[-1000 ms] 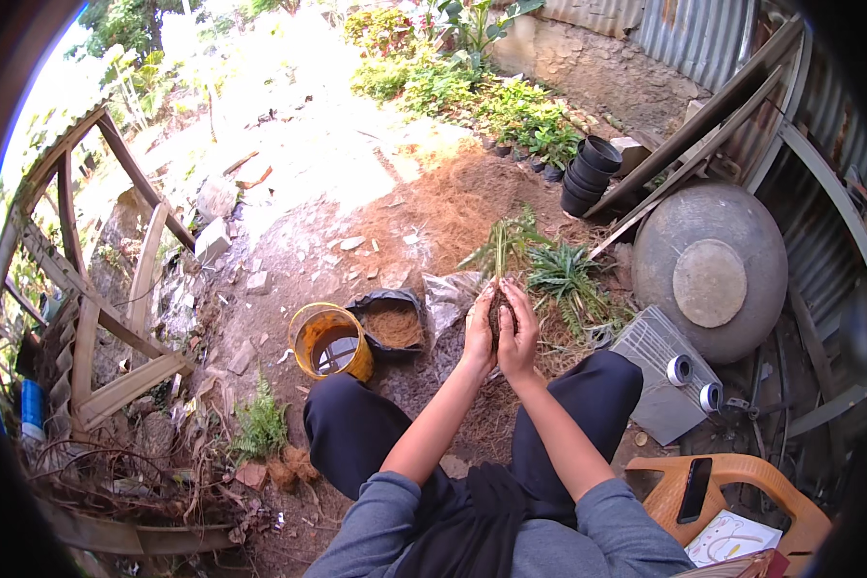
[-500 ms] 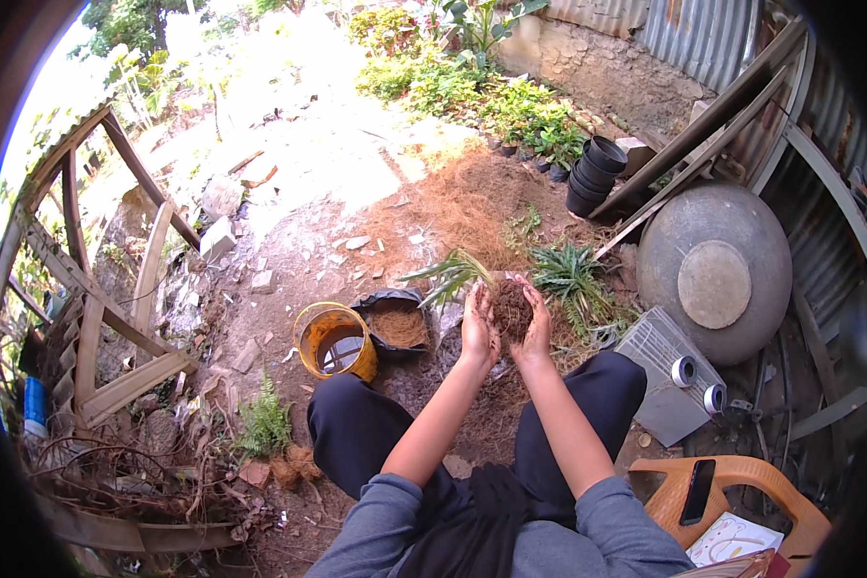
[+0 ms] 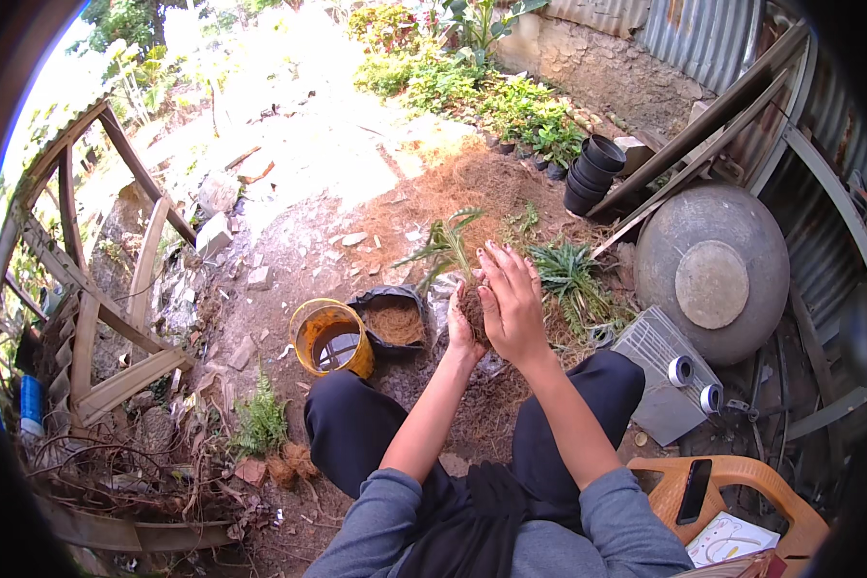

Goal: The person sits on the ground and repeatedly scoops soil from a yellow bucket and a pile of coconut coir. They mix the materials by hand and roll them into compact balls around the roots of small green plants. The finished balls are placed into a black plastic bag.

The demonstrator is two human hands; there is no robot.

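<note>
Between my two hands is a small fern-like plant (image 3: 445, 249) with a brown ball of fibre and soil (image 3: 471, 306) round its roots. My left hand (image 3: 464, 328) cups the ball from the left and below. My right hand (image 3: 512, 306) presses against its right side, fingers stretched upward, covering much of it. The leaves stand up above the hands, leaning slightly left. Just left of the hands sits a black plastic bag (image 3: 419, 339) holding brown fibre (image 3: 393, 321). Beside it stands a yellow bucket (image 3: 358, 358) with dark liquid inside.
Leafy plants (image 3: 570, 275) lie right of my hands. Farther right are a large round grey vessel (image 3: 747, 231), a grey box with a grille (image 3: 660, 405) and an orange plastic chair (image 3: 785, 501) bearing a phone (image 3: 695, 491). Black pots (image 3: 592, 178) stand stacked behind; wooden frames (image 3: 130, 385) rise at left.
The root ball has turned more upright and shifted slightly left, so the leaves now point upward. My right hand has moved from cupping below to lying across the ball's side.
</note>
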